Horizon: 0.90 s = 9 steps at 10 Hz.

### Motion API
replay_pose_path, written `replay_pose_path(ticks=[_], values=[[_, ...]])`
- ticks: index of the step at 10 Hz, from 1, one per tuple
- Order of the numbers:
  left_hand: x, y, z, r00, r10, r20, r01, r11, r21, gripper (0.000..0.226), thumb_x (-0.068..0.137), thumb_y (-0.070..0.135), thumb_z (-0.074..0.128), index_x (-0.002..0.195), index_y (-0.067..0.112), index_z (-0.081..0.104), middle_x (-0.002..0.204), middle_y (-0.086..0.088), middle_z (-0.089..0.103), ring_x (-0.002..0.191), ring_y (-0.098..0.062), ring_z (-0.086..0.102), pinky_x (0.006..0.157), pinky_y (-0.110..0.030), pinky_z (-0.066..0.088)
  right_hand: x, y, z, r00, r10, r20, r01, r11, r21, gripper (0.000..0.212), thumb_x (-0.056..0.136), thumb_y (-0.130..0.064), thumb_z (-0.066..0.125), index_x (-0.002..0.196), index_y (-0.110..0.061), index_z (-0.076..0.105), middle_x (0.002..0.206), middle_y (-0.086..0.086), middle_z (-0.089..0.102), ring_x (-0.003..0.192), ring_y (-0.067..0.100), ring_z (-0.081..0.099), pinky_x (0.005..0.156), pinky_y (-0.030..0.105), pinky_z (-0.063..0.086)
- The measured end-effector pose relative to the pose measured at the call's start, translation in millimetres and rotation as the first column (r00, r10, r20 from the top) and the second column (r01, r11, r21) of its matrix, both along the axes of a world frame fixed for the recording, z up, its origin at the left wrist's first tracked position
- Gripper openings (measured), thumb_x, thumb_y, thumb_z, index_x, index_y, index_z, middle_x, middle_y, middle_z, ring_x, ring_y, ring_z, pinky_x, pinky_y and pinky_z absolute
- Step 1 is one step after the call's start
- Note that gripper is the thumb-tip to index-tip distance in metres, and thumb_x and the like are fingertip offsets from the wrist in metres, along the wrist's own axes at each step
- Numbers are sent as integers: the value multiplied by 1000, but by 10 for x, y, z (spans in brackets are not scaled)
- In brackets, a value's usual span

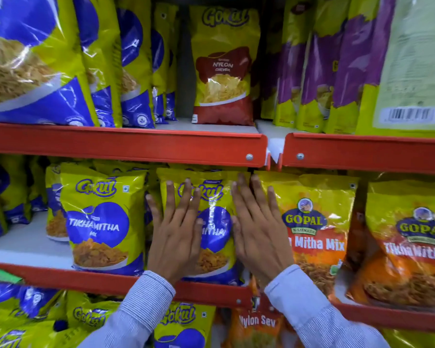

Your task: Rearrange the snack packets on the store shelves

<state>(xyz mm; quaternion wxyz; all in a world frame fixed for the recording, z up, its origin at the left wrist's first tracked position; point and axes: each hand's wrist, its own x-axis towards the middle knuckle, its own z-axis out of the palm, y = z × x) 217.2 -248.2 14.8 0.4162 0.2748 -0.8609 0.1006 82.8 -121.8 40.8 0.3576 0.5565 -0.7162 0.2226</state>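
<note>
A yellow and blue Gokul Tikhamitha packet (215,222) stands upright at the middle of the middle shelf (211,291). My left hand (176,234) lies flat on its left half, fingers spread. My right hand (258,227) lies flat on its right edge, fingers together, partly over the neighbouring yellow and orange Gopal Mitha Mix packet (317,234). Neither hand grips anything. A second Gokul Tikhamitha packet (101,222) stands just to the left.
A red Gokul Nylon packet (224,66) stands alone on the upper shelf (126,144), between blue packets (35,59) and purple packets (337,66). Another Gopal packet (409,247) sits far right. More Gokul packets (181,322) and a Nylon Sev packet (256,325) fill the bottom shelf.
</note>
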Motion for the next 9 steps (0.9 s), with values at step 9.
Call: replay_pose_path(ticks=[9], values=[[-1167,1488,65,980,-189,56,195,972,-131,62,97,38,36,153,13,25,164,-5,15,155,-25,1,121,-65,-5,-1562,1682,-432,937,-282,206,288,958,-2,65,97,-34,33,155,-11,14,167,9,7,155,26,1,120,59,22]])
